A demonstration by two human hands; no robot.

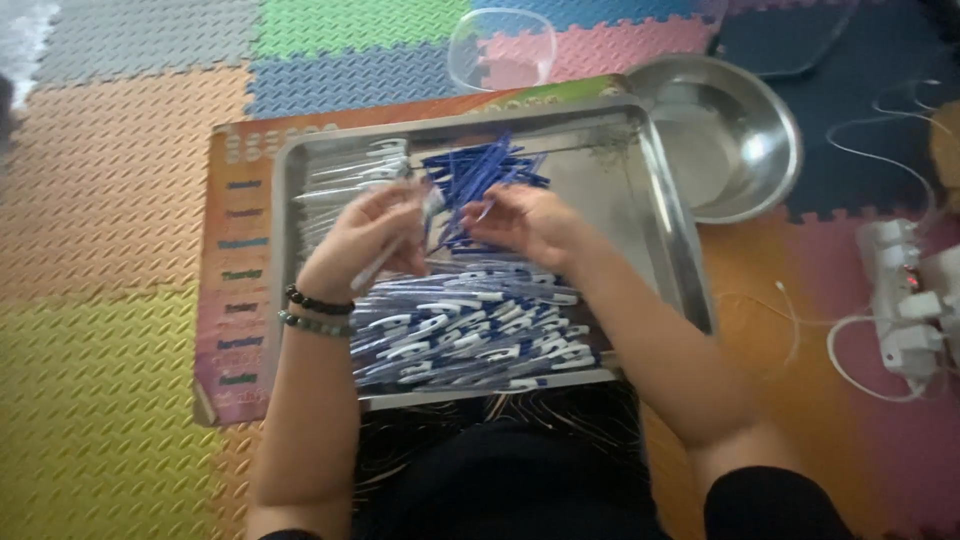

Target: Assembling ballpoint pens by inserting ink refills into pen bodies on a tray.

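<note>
— Over the tray (655, 215), what are the hands doing?

— Both are raised above its middle. The left hand (365, 240) pinches a clear pen barrel (385, 262), slanted down toward the wrist; the right hand (530, 222) pinches a thin blue refill (478, 213) near the barrel's top end, so the two parts meet between the fingertips.

— Where are the other parts?

— Sorted by kind, probably for easy reach: loose refills (480, 165) heaped at the far middle, clear barrels (345, 175) far left, blue-and-white pens (480, 335) piled near the body.

— Any labels?

— Under the tray lies a board (235, 300), orange with coloured word rows down its left strip. A steel bowl (735, 135) sits right, and a clear tub (503, 48) beyond.
</note>
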